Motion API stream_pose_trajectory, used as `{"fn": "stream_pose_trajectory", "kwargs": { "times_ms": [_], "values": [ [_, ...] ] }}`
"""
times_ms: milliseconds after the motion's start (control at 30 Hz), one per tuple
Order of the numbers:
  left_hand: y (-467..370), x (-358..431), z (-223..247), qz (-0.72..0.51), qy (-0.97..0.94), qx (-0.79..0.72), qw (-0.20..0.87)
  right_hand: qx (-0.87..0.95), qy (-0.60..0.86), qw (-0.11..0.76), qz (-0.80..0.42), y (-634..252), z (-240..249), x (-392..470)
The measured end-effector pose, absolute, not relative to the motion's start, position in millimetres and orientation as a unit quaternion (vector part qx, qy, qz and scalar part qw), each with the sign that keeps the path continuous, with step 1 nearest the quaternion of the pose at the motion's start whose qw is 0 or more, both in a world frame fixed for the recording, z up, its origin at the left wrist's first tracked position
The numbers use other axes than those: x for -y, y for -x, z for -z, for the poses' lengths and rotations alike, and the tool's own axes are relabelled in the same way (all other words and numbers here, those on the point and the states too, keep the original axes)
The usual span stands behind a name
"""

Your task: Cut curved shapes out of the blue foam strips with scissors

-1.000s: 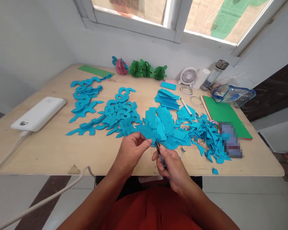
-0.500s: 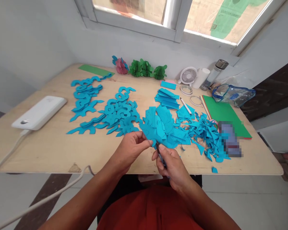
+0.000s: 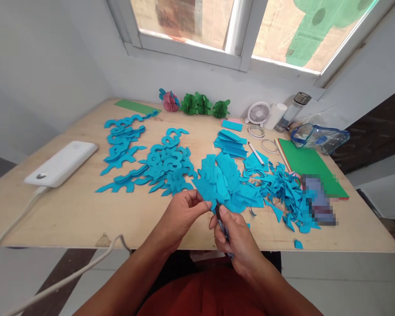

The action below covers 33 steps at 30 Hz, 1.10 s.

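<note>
My left hand [image 3: 183, 216] pinches a piece of blue paper [image 3: 206, 189] at its lower edge, near the front of the table. Close on its right, my right hand [image 3: 235, 232] is closed round a dark cutting tool [image 3: 222, 226], whose tip meets the paper; its blades are mostly hidden. Just behind both hands lies a heap of loose blue paper [image 3: 227, 175]. Curvy cut blue shapes [image 3: 166, 160] are piled to the left of it, with another group [image 3: 120, 142] farther left. Small blue scraps [image 3: 285, 188] lie on the right.
A white power bank [image 3: 64, 162] with a cable is at the left. Along the back stand pink and green paper figures [image 3: 195, 104], a small fan [image 3: 258, 113] and a bottle [image 3: 292, 112]. Green sheets [image 3: 311, 164] and a clear pouch [image 3: 321, 137] are at the right.
The camera view has shifted, so the table and everything on it sit slightly lower in the picture. Both hands keep nearly the same hold on the paper and the cutting tool.
</note>
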State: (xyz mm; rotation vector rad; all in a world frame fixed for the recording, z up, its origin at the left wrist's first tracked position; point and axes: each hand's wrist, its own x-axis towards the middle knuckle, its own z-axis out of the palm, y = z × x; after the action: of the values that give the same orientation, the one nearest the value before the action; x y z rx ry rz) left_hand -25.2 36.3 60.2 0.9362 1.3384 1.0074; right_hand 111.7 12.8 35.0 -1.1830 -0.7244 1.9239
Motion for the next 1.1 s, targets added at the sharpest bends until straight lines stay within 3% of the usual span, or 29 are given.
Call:
{"fn": "stream_pose_trajectory", "kwargs": {
  "times_ms": [600, 1100],
  "values": [
    [31.2, -34.3, -61.6, -0.431, -0.389, -0.539, 0.610, 0.280, 0.465, 0.381, -0.748, -108.7, -33.6, -6.5],
    [14.0, -23.7, -52.4, -0.498, -0.368, -0.553, 0.557, 0.240, 0.462, 0.402, -0.753, -101.2, -28.0, -3.7]
  ]
}}
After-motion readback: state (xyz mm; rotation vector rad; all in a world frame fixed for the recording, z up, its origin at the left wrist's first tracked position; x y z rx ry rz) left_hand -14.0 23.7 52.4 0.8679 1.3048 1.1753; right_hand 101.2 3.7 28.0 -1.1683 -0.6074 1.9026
